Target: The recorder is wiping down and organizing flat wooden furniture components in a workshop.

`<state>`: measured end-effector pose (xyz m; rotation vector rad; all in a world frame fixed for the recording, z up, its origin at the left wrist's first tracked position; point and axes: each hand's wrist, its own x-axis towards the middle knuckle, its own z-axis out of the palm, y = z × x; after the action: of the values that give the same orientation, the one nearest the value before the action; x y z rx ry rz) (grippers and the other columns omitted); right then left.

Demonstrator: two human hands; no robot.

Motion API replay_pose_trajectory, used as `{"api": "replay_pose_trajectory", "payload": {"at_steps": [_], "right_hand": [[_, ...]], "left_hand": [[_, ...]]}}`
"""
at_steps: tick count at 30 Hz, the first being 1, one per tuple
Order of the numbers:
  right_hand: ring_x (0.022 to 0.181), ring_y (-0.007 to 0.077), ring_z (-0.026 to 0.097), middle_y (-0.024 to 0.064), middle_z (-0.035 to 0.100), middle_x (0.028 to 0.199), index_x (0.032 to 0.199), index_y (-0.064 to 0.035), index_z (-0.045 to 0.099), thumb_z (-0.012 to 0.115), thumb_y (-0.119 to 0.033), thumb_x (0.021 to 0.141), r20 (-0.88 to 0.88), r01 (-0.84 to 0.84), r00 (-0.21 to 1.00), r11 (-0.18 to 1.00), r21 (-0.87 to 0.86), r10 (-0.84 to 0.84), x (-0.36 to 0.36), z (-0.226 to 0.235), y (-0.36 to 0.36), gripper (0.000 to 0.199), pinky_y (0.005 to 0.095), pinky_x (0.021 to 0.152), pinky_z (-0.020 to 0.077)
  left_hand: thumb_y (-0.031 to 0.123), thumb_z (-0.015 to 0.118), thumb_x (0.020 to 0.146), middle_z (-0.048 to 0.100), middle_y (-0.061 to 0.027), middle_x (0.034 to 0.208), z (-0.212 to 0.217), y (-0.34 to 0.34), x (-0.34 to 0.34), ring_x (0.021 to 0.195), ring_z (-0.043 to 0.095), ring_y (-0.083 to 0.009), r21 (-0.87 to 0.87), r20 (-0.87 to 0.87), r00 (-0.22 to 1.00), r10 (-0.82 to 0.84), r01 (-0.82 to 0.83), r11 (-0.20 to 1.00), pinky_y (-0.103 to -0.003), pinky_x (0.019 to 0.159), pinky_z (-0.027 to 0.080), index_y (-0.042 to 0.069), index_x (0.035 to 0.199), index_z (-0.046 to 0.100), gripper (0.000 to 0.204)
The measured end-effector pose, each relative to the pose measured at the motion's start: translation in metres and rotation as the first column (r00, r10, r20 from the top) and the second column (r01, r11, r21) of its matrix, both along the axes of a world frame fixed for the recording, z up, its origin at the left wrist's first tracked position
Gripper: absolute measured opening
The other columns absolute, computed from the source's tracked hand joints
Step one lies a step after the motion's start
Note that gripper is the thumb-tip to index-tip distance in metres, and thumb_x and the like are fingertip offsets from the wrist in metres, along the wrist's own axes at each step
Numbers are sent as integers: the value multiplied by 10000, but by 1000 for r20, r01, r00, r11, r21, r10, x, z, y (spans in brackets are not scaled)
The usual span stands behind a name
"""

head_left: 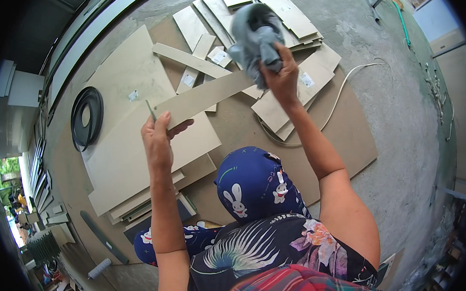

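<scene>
My left hand (158, 139) grips the near-left end of a long narrow beige board (204, 98), thumb on top and fingers beneath. A thin strip sticks up at that end, beside the thumb. My right hand (283, 77) is closed on a crumpled grey-blue rag (258, 44), raised over the far end of the board and slightly blurred. The rag hides part of what lies behind it. Under the held board lie wide beige panels (124, 72) and several loose strips, some with white labels.
A coil of black banding (88, 119) rests on the panels at left. More cut boards (284, 11) are piled at the far side. A white cable (341, 92) curves across the right. A grey roll (99, 269) and a dark curved strip (103, 228) lie at lower left.
</scene>
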<state>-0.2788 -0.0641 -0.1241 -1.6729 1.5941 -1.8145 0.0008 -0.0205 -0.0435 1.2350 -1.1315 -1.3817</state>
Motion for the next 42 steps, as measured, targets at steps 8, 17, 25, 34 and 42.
{"api": "replay_pose_trajectory", "payload": {"at_steps": [8, 17, 25, 34, 42], "right_hand": [[1142, 359, 511, 204, 526, 1219, 1320, -83, 450, 724, -152, 703, -117, -260, 949, 936, 237, 293, 46, 39, 46, 679, 390, 982, 406], [1126, 361, 492, 178, 554, 1177, 1091, -107, 647, 680, -110, 676, -252, -246, 928, 960, 137, 274, 58, -19, 37, 417, 416, 984, 388], [999, 360, 577, 179, 618, 1064, 1093, -79, 640, 607, -56, 699, -263, 196, 960, 907, 373, -99, -116, -182, -5, 397, 395, 909, 449], [876, 328, 639, 205, 653, 966, 1071, -26, 643, 664, -191, 787, -197, 431, 902, 824, 367, -384, -145, -89, -27, 329, 368, 790, 496], [1002, 247, 604, 121, 633, 1081, 1021, -27, 639, 715, -100, 740, -243, -446, 856, 890, 97, 456, 48, 86, 34, 300, 354, 863, 488]], "left_hand": [[183, 485, 883, 650, -186, 840, 39, -10, 35, 711, 679, -308, -23, 6, 1000, 27, -26, 999, -319, 684, 555, -86, 948, 537, 281], [195, 487, 881, 651, -179, 871, 3, -17, 48, 720, 681, -293, 78, 0, 1000, -14, 14, 997, -345, 692, 580, -97, 991, 546, 318], [204, 484, 885, 650, -196, 886, -19, -24, 63, 733, 683, -303, 165, -50, 998, 29, -20, 986, -352, 706, 580, -109, 1006, 537, 340], [180, 535, 860, 642, -137, 931, 8, -18, 52, 749, 656, -213, 95, 56, 996, -72, 66, 993, -308, 688, 567, -34, 1141, 528, 354], [26, 525, 802, 645, -108, 941, 21, -13, 44, 748, 635, -175, -56, 213, 956, -202, 218, 974, -308, 732, 527, -16, 1117, 594, 325]]}}
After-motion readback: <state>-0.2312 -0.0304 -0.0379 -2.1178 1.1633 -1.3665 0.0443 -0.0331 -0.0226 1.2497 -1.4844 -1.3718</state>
